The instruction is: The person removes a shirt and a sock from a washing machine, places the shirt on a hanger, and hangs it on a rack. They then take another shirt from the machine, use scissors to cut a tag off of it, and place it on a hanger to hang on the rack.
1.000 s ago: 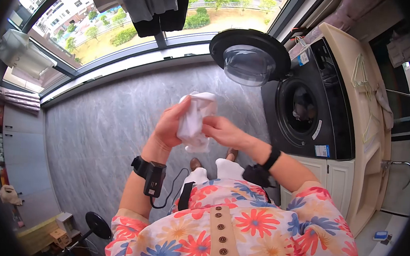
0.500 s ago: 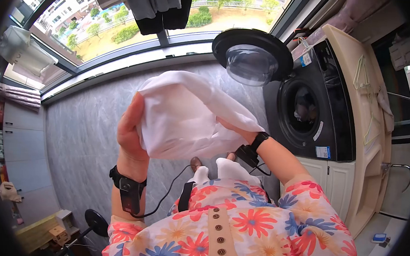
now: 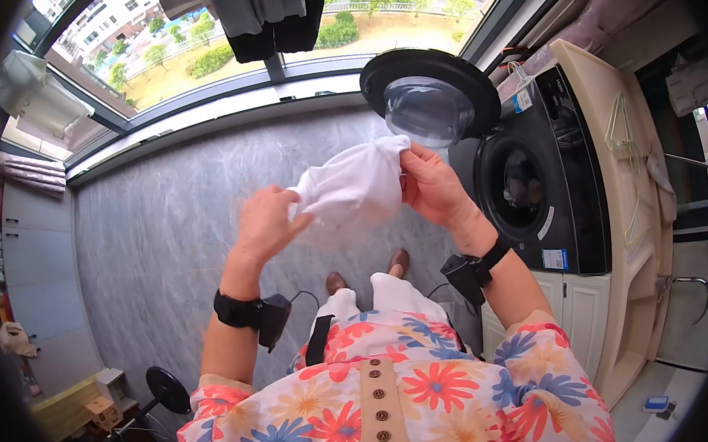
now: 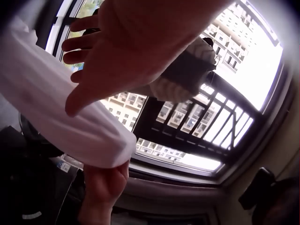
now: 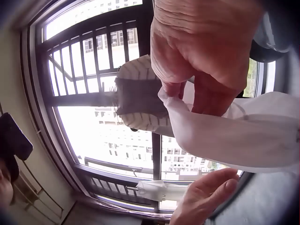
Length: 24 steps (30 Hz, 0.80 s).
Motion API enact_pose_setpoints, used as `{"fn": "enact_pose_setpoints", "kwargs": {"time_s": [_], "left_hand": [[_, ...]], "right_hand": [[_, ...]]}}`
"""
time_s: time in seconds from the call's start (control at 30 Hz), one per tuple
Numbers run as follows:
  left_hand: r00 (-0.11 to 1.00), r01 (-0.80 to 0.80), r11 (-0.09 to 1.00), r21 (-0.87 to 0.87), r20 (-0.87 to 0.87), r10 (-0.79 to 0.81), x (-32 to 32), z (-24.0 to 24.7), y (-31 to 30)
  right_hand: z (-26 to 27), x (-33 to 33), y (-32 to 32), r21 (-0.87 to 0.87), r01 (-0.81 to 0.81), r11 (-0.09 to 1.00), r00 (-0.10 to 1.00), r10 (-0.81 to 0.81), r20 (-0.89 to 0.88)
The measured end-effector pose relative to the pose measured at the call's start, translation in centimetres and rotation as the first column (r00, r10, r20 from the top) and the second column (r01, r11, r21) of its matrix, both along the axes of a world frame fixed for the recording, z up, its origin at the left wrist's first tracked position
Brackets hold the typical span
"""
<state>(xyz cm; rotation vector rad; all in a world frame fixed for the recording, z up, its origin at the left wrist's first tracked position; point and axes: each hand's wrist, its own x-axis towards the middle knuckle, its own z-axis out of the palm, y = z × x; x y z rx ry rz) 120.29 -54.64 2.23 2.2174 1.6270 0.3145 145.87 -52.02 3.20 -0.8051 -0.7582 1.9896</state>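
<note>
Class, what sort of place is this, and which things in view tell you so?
Probably a home laundry balcony: a washing machine stands with its round door open, clothes hang by large windows, and buildings show outside.

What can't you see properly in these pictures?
- Fingertips of the right hand: behind the white cloth, right wrist view.
- The cloth's lower edge: blurred, head view.
- What's inside the washer: too dark, head view.
- Tops of the hanging clothes: cut off by the head view's top edge.
</note>
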Motion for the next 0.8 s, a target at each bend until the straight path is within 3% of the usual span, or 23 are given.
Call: {"fn": "enact_pose_setpoints", "kwargs": {"time_s": [0.03, 0.1, 0.13, 0.2, 0.23, 0.27, 0.33, 0.4, 0.47, 0.5, 0.57, 0.7, 0.77, 0.8], "left_hand": [[1.000, 0.003, 1.000, -0.001, -0.001, -0.003, 1.4, 0.3, -0.5], [0.878, 0.073, 0.978, -0.194, 0.478, 0.029, 4.2, 1.2, -1.3], [0.878, 0.072, 0.979, -0.193, 0.477, 0.029, 4.5, 0.4, -1.2], [0.751, -0.053, 0.965, -0.258, 0.626, 0.209, 5.0, -2.1, -0.7], [0.742, -0.093, 0.928, -0.360, 0.597, 0.306, 4.4, -2.6, -0.5], [0.742, -0.092, 0.928, -0.361, 0.597, 0.305, 3.7, -3.2, -0.3], [0.380, -0.017, 0.909, -0.416, 0.839, 0.391, 2.4, -3.7, 0.2], [0.368, 0.007, 0.908, -0.419, 0.845, 0.388, 1.5, -3.1, 0.4], [0.485, 0.038, 0.895, -0.445, 0.791, 0.372, 1.4, -2.0, 0.6], [0.484, 0.039, 0.896, -0.443, 0.792, 0.371, 1.4, -1.9, 0.8], [0.297, 0.129, 0.888, -0.442, 0.871, 0.391, 1.3, -1.7, 1.2], [0.298, 0.185, 0.894, -0.409, 0.890, 0.346, 1.7, 0.2, 1.0], [0.266, 0.264, 0.826, -0.498, 0.861, 0.434, 2.3, 0.9, 0.8], [0.268, 0.266, 0.825, -0.498, 0.861, 0.433, 2.3, 0.6, 0.9]], "right_hand": [[0.5, -0.5, 0.0, -0.001, 0.023, 1.000, 1.000, -0.023, 0.008], [1.0, -1.8, -0.1, -0.001, 0.042, 0.999, 0.999, -0.042, 0.013], [1.2, -2.5, -0.4, 0.041, 0.030, 0.999, 0.997, -0.033, 0.066], [1.4, -2.7, -0.4, 0.084, 0.014, 0.996, 0.992, -0.024, 0.121], [1.5, -2.7, -0.2, 0.140, 0.057, 0.988, 0.981, -0.081, 0.175], [1.5, -2.5, -0.1, 0.197, 0.097, 0.976, 0.964, -0.141, 0.224], [0.7, -1.7, 0.5, 0.226, 0.152, 0.962, 0.957, -0.200, 0.208], [-0.2, -1.0, 1.1, 0.255, 0.200, 0.946, 0.949, -0.252, 0.188], [-0.8, -0.3, 1.5, 0.248, 0.123, 0.961, 0.992, -0.113, -0.052], [-0.3, -0.5, 1.6, 0.250, 0.122, 0.961, 0.992, -0.113, -0.051], [1.0, -1.1, 1.7, 0.217, 0.260, 0.941, 0.959, -0.278, 0.057], [1.9, -1.3, 1.9, 0.098, 0.266, 0.959, 0.964, -0.263, -0.046], [1.9, -1.5, 1.6, -0.043, 0.024, 0.999, 0.998, -0.026, -0.063], [1.9, -1.6, 1.3, -0.043, 0.027, 0.999, 0.998, -0.029, -0.064]]}}
